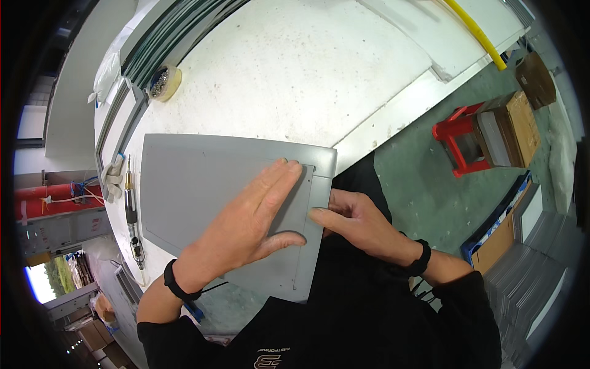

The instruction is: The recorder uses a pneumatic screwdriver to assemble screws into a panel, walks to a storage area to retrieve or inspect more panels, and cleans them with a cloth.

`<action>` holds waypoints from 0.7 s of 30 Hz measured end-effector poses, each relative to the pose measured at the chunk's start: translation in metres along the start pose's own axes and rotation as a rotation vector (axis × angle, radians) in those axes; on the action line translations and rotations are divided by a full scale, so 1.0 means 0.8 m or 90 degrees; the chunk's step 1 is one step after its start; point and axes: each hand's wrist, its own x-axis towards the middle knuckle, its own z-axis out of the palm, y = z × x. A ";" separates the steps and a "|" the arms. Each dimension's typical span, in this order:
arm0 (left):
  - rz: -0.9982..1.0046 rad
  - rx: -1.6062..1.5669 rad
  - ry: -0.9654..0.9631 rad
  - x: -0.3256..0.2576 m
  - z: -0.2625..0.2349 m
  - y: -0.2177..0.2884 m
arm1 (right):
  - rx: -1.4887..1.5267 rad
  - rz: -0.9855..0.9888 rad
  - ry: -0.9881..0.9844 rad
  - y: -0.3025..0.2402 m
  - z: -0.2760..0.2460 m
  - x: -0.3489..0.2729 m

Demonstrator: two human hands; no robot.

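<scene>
A flat grey panel (203,178) lies partly on the white table, its near right part reaching past the table edge toward my body. Near its right end a thin seam and small holes show. My left hand (252,215) rests flat on the panel, fingers stretched out together and thumb spread away. At the panel's right edge, my right hand (356,215) pinches the rim, thumb on top and fingers curled beneath. The fingertips under the edge are hidden.
On the white table (264,74) are a power screwdriver (130,215), a glove (114,178), a tub of small screws (165,83) and dark green strips (178,37). A yellow tube (476,31) lies far right. A red stool (455,141), a cardboard box (519,129) and stacked grey panels (528,295) stand on the right.
</scene>
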 end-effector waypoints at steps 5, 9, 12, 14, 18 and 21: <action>0.063 -0.003 0.012 -0.018 0.005 -0.004 | 0.085 -0.063 0.067 0.011 0.032 0.012; 0.052 -0.010 -0.001 -0.023 0.001 -0.004 | 0.075 -0.051 0.087 0.015 0.034 0.012; 0.044 -0.009 -0.007 -0.023 -0.001 -0.004 | 0.055 -0.027 0.077 0.017 0.032 0.012; 0.048 -0.010 -0.008 -0.021 -0.002 -0.005 | 0.059 -0.038 0.095 0.020 0.034 0.014; 0.053 -0.008 -0.008 -0.017 -0.004 -0.003 | 0.033 -0.063 0.123 0.026 0.038 0.016; 0.048 0.027 -0.010 -0.010 -0.008 0.002 | 0.009 -0.077 0.130 0.028 0.037 0.018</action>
